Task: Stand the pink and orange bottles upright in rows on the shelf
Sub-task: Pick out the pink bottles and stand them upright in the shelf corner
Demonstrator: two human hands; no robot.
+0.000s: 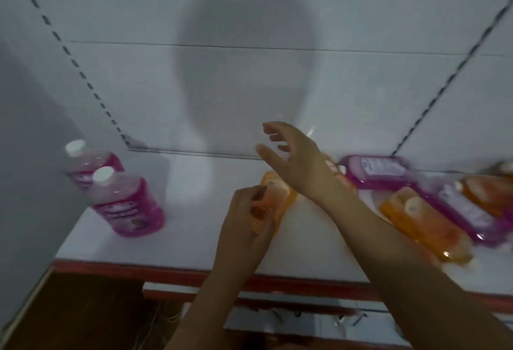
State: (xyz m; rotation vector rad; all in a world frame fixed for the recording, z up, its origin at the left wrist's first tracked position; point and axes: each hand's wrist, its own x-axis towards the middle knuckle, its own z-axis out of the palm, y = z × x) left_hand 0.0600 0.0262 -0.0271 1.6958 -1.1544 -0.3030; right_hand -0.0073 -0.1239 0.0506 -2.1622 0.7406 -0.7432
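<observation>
A person's left hand (244, 212) is gripping an orange bottle (273, 197) lying mid-shelf (194, 211), while the right hand (294, 155) is hovering above, fingers loosely spread and holding nothing. The smooth, liquid-filled plastic is likely weighty and slippery, best grasped around its flat body.

Left hand (244, 216) grips an orange plastic bottle (277, 197) on the white metal shelf (194, 224). Left of the grip stand two white-capped pink bottles (127, 205), one behind the other. Right of the grip lie several pink and orange bottles (424, 222), beyond the right hand (294, 158).
</observation>
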